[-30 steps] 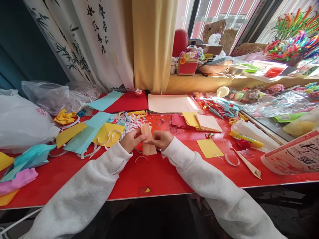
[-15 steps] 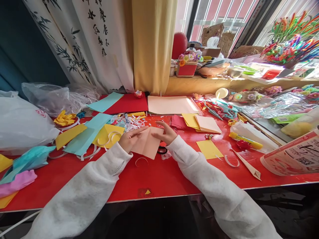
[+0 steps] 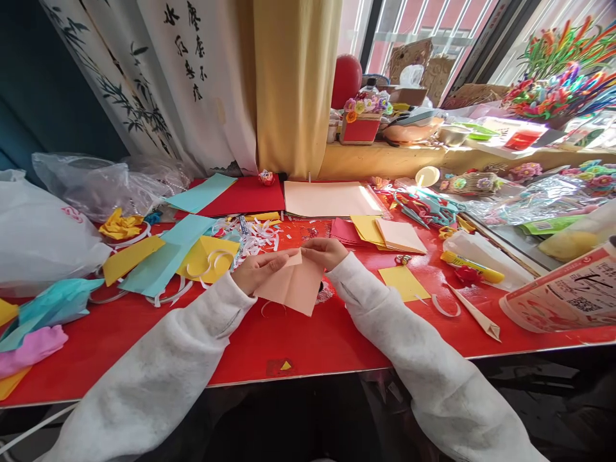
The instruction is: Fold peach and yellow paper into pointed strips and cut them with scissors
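Note:
Between my two hands is a creased square of pale pink paper (image 3: pixel 292 287), held above the red table (image 3: pixel 240 353). My left hand (image 3: pixel 262 269) grips its left side, thumb on top. At the upper right edge my right hand (image 3: pixel 326 252) pinches the paper with its fingertips, where a small flap is turned over. Beneath the paper lie a dark ring-shaped object, mostly hidden, and a thin curled strip of paper. White paper shreds (image 3: pixel 260 234) are heaped just beyond my left hand. Folded yellow and pink papers (image 3: pixel 399 236) lie to the right of my right hand.
Blue paper (image 3: pixel 166 260) and yellow paper (image 3: pixel 208 256) lie to the left, near white plastic bags (image 3: pixel 43 237). Right of my hands are a yellow paper square (image 3: pixel 403 283), a glue stick (image 3: pixel 474 268), a paper cone (image 3: pixel 476 314) and a large cup (image 3: pixel 561 295). Scissors (image 3: pixel 433 206) lie farther back.
My right hand has gone from spread fingers to pinching the paper's upper edge. The paper has turned and shifted slightly right, and a small flap now shows at its top.

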Demonstrator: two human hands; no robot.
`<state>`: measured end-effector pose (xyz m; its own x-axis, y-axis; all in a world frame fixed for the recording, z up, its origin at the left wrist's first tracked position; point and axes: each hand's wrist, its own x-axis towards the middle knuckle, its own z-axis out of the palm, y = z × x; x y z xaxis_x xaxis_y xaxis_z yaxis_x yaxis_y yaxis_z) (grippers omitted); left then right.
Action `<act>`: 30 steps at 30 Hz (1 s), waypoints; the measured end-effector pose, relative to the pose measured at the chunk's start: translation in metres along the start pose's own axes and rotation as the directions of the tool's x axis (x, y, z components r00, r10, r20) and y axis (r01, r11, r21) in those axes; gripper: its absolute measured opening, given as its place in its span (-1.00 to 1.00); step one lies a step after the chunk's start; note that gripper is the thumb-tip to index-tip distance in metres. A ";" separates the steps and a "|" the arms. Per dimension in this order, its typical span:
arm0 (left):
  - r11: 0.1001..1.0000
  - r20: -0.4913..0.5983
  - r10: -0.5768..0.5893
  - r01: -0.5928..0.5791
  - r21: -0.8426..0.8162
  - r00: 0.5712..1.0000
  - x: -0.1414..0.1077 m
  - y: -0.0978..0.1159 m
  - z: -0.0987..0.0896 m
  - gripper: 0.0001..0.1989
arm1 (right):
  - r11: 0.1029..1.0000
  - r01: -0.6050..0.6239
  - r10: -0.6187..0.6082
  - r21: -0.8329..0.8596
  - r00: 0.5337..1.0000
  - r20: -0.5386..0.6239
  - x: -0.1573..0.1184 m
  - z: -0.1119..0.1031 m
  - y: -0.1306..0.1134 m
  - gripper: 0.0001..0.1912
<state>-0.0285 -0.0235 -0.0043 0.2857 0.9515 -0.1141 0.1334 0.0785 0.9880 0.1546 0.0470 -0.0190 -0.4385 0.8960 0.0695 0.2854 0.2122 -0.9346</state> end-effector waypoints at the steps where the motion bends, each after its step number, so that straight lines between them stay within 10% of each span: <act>1: 1.000 -0.011 0.006 -0.006 0.009 1.000 0.001 -0.001 0.000 -0.42 | 1.000 0.007 -0.007 -0.015 1.000 0.003 -0.001 0.000 -0.001 -0.80; 10: 0.992 0.022 -0.005 0.008 -0.127 1.000 0.003 -0.005 0.002 -0.37 | 1.000 -0.011 0.011 0.003 0.995 0.104 -0.004 0.002 -0.008 -0.56; 22: 0.917 -0.213 0.182 -0.088 0.388 0.960 0.009 -0.013 -0.008 -0.62 | 0.999 -0.013 0.017 -0.037 0.995 0.101 -0.004 0.006 -0.005 -0.55; 30: 0.911 -0.234 0.149 -0.041 0.411 0.961 0.010 -0.016 -0.008 -0.64 | 0.994 0.077 -0.073 -0.080 0.996 0.052 0.000 0.012 0.008 -0.57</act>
<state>-0.0356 -0.0131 -0.0201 0.0720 0.9955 0.0615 0.4996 -0.0894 0.8617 0.1467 0.0442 -0.0306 -0.5022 0.8565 0.1192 0.3180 0.3111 -0.8956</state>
